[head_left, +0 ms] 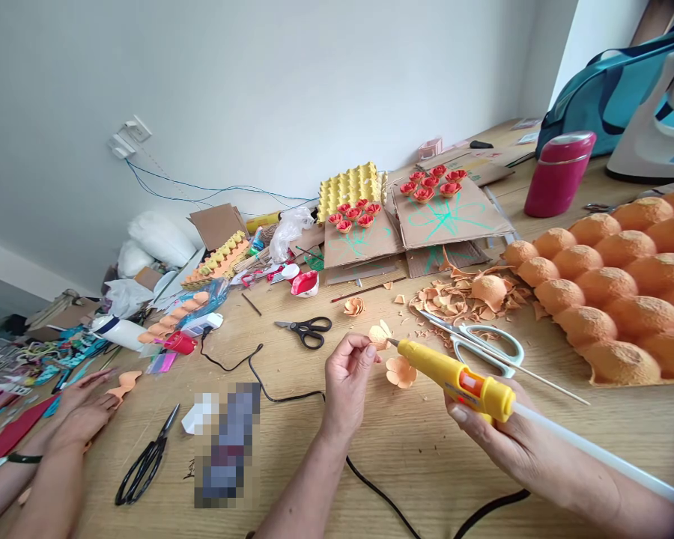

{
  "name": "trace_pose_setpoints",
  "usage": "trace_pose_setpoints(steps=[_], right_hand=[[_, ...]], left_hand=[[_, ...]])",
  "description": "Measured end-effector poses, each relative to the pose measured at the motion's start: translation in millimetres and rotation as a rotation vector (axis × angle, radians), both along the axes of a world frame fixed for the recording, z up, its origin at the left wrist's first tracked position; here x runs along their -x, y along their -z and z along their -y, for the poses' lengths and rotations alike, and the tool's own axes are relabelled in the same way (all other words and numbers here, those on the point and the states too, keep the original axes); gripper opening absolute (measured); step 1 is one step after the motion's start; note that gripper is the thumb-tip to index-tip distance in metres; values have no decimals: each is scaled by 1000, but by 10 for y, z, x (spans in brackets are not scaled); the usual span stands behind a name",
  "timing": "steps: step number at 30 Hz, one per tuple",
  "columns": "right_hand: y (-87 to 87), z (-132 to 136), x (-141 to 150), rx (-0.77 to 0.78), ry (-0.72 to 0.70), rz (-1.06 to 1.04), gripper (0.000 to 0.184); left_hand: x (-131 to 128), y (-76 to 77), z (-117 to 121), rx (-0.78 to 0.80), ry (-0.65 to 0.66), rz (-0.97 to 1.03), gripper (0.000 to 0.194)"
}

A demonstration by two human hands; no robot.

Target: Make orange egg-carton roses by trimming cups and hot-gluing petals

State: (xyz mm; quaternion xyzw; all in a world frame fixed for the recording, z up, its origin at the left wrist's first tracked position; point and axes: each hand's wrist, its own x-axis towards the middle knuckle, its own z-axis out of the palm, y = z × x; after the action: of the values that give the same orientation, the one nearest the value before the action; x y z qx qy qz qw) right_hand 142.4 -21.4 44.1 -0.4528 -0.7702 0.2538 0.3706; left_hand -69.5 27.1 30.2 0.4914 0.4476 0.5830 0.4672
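Note:
Between the thumb and fingers of my left hand (348, 378) is a small orange egg-carton flower (380, 335), held up above the table. My right hand (497, 430) is closed round a yellow hot glue gun (454, 374) with a long white glue stick in its back. The gun's nozzle points left and meets the flower's edge; I cannot tell whether it touches. Just below lies a loose petal cup (401, 371), flat on the table. A finished orange rosette (354, 306) sits a little farther back. Orange scraps (454, 299) are heaped beyond the gun.
Orange egg trays (623, 292) fill the right side. White-handled scissors (486, 344) and black scissors (306, 329) lie near my hands; black shears (149, 460) lie left. Red flowers stand on cardboard (454, 213) behind. Another person's hands (84, 412) hold an orange piece at left. A black cord crosses the table.

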Motion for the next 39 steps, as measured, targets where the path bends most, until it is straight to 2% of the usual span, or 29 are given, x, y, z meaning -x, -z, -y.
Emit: trace_pose_setpoints(steps=[4,9,14,21,25,39], right_hand=[[3,4,5,-36,-52,-14,40],[25,-9,2,-90,-25,-13,39],[41,18,7,-72,-60,-20,38],[10,-29,7,-131,-19,-10,41],[15,-32,-1,-100,-38,-20,40],[14,-33,6,-76,-17,-6,45]], left_hand=[[6,13,-8,-4,14,6,23],[6,12,-6,-11,12,-9,23],[3,5,-1,-12,12,-1,23],[13,15,-9,12,7,26,27],[19,13,-14,21,9,48,27],[35,8,-29,108,38,291,21]])
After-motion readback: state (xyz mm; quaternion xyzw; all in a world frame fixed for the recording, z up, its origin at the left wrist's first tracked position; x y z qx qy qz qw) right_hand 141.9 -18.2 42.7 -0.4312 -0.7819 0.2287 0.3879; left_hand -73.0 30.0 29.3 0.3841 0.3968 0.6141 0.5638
